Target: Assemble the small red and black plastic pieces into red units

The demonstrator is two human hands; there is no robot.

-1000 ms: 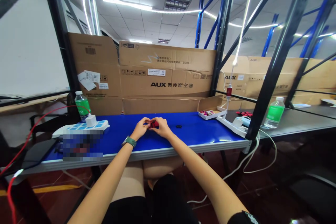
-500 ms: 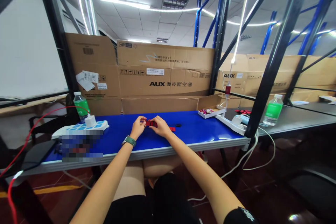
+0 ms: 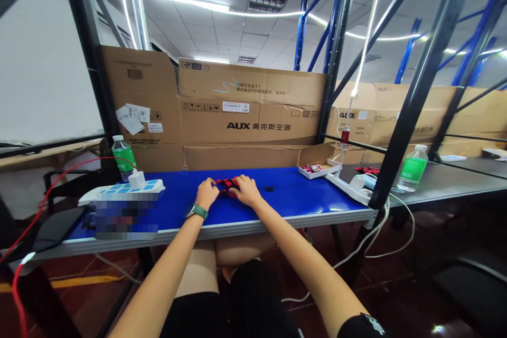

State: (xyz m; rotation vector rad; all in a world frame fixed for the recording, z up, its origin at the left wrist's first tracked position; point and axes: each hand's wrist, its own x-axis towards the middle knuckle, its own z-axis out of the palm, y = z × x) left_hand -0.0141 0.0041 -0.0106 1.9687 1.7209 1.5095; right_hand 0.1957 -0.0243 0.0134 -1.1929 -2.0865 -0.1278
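Right grip [image 3: 247,190] half-curled; touching red-black strip [image 3: 225,184].

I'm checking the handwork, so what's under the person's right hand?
Part of a red-and-black checkered piece shows at the edge of the right hand. Whatever lies beneath the hand is covered, so I can't tell how far the piece extends there.

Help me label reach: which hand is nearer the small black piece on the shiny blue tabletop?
Right. The right hand is left of the black piece, not touching it; the left hand is farther left.
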